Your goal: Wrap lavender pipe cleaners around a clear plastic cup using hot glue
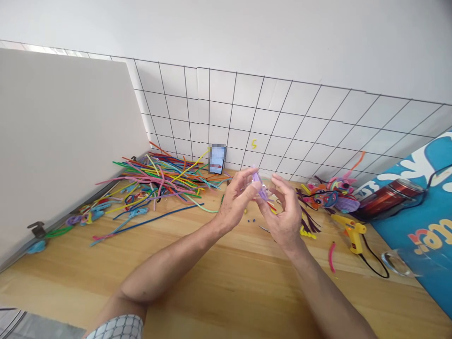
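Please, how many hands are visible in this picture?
2: the left hand, holding the purple piece, and the right hand, close at the piece's right side. No hidden ones are apparent.

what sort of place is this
Probably a small craft workspace: a wooden worktop carries a loose heap of what look like coloured pipe cleaners, and a yellow glue gun lies toward the right.
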Demonstrator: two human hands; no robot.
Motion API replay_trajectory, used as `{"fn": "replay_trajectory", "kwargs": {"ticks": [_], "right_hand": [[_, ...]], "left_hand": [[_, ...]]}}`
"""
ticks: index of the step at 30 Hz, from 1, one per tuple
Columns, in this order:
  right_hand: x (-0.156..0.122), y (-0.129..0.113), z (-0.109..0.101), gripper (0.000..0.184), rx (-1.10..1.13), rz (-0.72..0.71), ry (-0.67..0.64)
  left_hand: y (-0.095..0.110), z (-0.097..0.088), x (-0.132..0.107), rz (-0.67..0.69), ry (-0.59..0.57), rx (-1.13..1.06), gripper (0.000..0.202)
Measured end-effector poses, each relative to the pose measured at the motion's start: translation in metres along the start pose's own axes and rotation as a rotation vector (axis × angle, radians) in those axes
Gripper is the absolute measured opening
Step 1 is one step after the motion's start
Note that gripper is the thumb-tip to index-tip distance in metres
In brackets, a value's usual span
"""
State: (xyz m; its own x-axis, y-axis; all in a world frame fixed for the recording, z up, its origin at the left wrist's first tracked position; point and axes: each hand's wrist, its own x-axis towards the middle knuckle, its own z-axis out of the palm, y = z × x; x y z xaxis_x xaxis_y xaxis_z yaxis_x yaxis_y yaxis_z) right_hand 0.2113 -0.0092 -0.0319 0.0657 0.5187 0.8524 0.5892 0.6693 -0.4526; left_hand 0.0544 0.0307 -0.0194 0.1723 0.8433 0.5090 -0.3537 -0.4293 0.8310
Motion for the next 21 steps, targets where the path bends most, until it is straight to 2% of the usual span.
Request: {"fn": "replay_trajectory", "kwargs": {"ticks": [7,10,14,18,21], "right_hand": [[-0.001,-0.002,0.002,0.052,0.031,0.03,0.01],[-0.001,0.0,0.003,0.051,0.105,0.061,0.007],[0.0,0.002,-0.001,0.056,0.224,0.169,-0.042],[0.007,0.004,-0.011,0.046,0.354,0.275,-0.125],[0.013,0.008,-0.016,0.042,0.421,0.325,-0.125]], "left_hand": [[-0.004,0.003,0.001,0.024,-0.019,-0.007,0.051],[-0.008,0.005,0.001,0.134,-0.004,0.065,0.047],[-0.008,0.004,-0.001,0.271,-0.004,0.254,0.052],[-0.007,0.001,0.0,0.391,-0.005,0.395,0.052],[-0.008,0.001,0.001,0.506,-0.032,0.489,0.056]]}}
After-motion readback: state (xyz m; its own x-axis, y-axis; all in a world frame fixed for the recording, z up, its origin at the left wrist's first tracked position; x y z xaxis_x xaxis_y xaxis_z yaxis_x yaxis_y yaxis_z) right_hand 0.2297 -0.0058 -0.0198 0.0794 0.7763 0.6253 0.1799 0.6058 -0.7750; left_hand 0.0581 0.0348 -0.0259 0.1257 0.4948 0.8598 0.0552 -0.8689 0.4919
